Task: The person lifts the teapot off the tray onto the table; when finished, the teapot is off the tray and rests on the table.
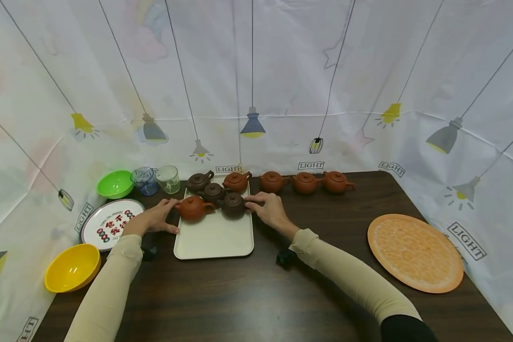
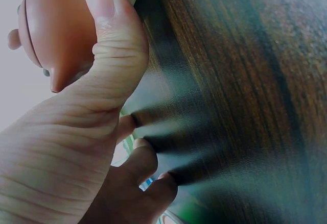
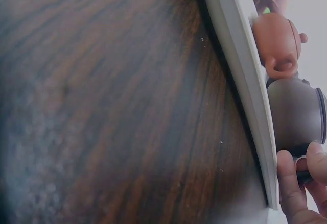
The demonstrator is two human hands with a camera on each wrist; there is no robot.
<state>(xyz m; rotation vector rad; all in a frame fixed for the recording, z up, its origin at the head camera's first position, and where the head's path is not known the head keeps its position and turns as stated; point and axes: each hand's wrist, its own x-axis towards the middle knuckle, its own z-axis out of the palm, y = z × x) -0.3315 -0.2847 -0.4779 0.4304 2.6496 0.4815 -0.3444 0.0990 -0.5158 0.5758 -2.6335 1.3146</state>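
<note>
A cream tray (image 1: 213,237) carries several small clay teapots, some dark brown and some reddish. At its right edge my right hand (image 1: 270,209) pinches the handle of the front dark brown teapot (image 3: 296,114) between thumb and fingers. My left hand (image 1: 156,218) is at the tray's left edge beside a reddish-orange teapot (image 1: 193,210), its fingers spread. In the left wrist view the thumb (image 2: 120,30) lies straight at the tray rim, over part of that teapot, while the other fingers (image 2: 140,160) reach down toward the table. Behind stand another reddish teapot (image 1: 237,182) and dark teapots (image 1: 199,181).
Three reddish teapots (image 1: 306,183) stand in a row right of the tray. To the left are two glasses (image 1: 168,179), a green bowl (image 1: 115,184), a white plate with red characters (image 1: 111,223) and a yellow bowl (image 1: 72,268). A round orange-tan mat (image 1: 414,251) lies at right.
</note>
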